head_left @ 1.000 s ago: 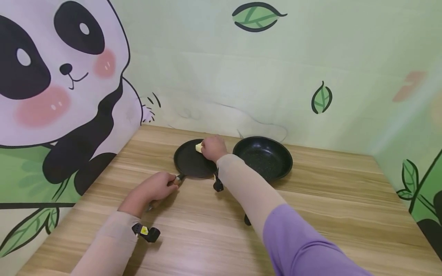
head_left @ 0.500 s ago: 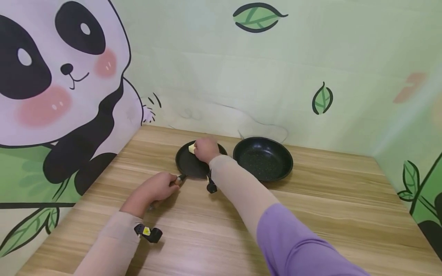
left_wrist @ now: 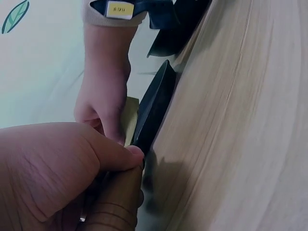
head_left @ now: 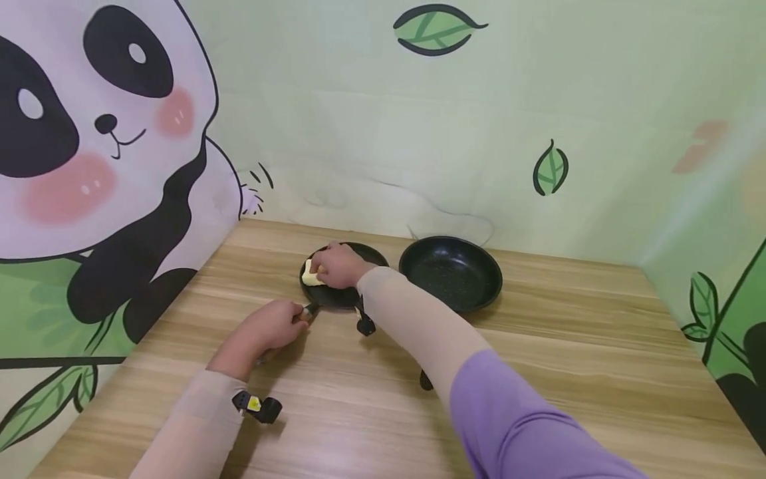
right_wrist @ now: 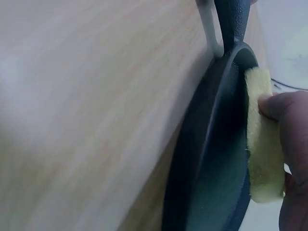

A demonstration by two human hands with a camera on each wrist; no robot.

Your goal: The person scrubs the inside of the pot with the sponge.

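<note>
My left hand grips the wooden handle of a small, shallow black frying pan, its thumb lying along the handle near the pan end. My right hand is over the pan and holds a pale yellow sponge against the left part of its inner surface. In the right wrist view the sponge is a thick block pinched by the thumb and fingers, its face at the pan's inside. Part of the pan is hidden behind the right hand and forearm.
A larger, deeper black frying pan stands right of the small one, its handle partly under the right forearm. Both pans rest on a wood-grain table. Behind rises a green wall painted with a panda and leaves.
My right hand has moved the sponge leftward across the small pan, from its upper right to its left side and slightly nearer. The left hand has kept its grip on the handle.
</note>
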